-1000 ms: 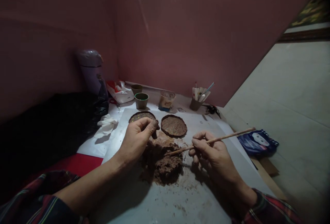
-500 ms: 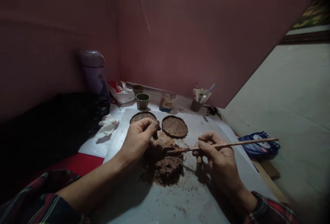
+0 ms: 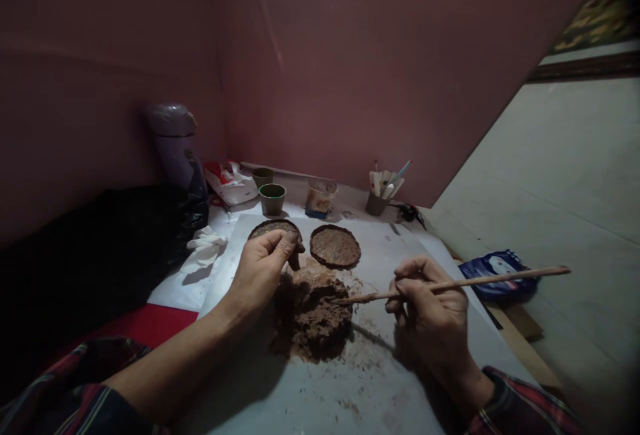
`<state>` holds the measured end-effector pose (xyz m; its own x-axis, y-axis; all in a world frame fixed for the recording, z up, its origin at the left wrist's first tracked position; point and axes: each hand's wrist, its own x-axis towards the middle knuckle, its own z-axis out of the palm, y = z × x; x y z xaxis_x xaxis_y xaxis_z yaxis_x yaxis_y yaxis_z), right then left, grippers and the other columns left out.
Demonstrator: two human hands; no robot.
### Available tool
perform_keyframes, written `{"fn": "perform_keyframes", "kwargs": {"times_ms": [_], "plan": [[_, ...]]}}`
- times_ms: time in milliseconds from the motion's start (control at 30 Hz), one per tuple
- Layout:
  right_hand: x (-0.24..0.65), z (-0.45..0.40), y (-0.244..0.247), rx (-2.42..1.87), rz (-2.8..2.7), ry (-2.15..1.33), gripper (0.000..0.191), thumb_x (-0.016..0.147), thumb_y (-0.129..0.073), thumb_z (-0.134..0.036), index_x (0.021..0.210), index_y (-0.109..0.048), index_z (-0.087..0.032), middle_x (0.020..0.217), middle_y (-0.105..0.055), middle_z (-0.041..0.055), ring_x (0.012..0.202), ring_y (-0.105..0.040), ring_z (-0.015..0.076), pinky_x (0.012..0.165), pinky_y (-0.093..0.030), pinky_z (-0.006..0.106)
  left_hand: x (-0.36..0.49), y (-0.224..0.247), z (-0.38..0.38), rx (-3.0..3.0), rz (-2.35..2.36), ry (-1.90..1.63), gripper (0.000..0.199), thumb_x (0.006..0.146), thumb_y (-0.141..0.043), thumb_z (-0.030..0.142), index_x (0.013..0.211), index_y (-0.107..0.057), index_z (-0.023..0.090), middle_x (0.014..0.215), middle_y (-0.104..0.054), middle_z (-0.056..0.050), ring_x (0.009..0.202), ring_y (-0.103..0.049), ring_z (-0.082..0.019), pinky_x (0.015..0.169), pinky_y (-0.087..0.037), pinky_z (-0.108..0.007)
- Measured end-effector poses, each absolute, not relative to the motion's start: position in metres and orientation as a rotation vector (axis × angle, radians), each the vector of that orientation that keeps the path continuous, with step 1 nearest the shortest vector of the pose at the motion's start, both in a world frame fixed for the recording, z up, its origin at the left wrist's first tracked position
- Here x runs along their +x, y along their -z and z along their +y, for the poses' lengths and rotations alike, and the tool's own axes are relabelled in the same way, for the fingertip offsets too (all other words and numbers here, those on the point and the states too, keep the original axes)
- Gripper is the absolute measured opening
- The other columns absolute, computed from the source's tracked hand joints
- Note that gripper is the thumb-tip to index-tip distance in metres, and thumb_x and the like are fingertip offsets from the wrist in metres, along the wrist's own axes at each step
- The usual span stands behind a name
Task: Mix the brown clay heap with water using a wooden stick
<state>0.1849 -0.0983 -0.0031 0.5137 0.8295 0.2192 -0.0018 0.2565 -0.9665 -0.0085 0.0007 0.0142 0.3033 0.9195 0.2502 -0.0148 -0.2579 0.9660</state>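
My right hand (image 3: 433, 305) pinches a thin wooden stick (image 3: 505, 276) held almost level. Its smeared tip reaches the right side of a moist brown clay-like mound (image 3: 320, 328) on the white sheet. My left hand (image 3: 263, 265) is closed above the mound's far left side, thumb pressed to its fingers. Those fingertips are dark with the brown stuff, and whatever they hold is too hidden to name. Behind the mound lie two flat round discs with raised brown rims: the right disc (image 3: 335, 246) is in full view, while my left hand partly covers the left disc (image 3: 273, 226).
At the back stand a small green-rimmed pot (image 3: 273, 200), a smeared clear cup (image 3: 321, 199) and a pot of pens (image 3: 378, 203). A white glove (image 3: 205, 246) lies left, beside a black plastic bag (image 3: 100, 255). A blue packet (image 3: 500, 275) is beyond the right edge.
My right hand has shifted right, drawing the stick's tip from the mound's middle toward its right side. My left hand stays closed in nearly the same spot. The whole view has shifted slightly.
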Motion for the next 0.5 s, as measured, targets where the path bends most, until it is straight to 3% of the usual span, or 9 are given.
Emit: {"fn": "perform_keyframes", "kwargs": {"times_ms": [233, 500], "plan": [[0.1795, -0.0994, 0.0019, -1.129, -0.870, -0.760, 0.015, 0.074, -0.064, -0.029, 0.080, -0.053, -0.021, 0.052, -0.057, -0.0038, 0.041, -0.053, 0.0089, 0.032, -0.038, 0.013, -0.0087, -0.0141, 0.0009, 1.543, 0.849, -1.134, 0.036, 0.086, -0.052, 0.042, 0.064, -0.057, 0.014, 0.068, -0.056, -0.001, 0.066, -0.049, -0.012, 0.064, -0.038, -0.023], [0.1848, -0.0963, 0.0050, -1.138, -0.839, -0.706, 0.016, 0.074, -0.065, -0.028, 0.082, -0.054, -0.020, 0.047, -0.057, -0.0041, 0.036, -0.050, 0.0082, 0.029, -0.035, 0.012, -0.0086, -0.0136, 0.0007, 1.533, 0.860, -1.120, 0.034, 0.085, -0.051, 0.043, 0.066, -0.057, 0.015, 0.071, -0.057, -0.002, 0.067, -0.050, -0.012, 0.063, -0.037, -0.023]]}}
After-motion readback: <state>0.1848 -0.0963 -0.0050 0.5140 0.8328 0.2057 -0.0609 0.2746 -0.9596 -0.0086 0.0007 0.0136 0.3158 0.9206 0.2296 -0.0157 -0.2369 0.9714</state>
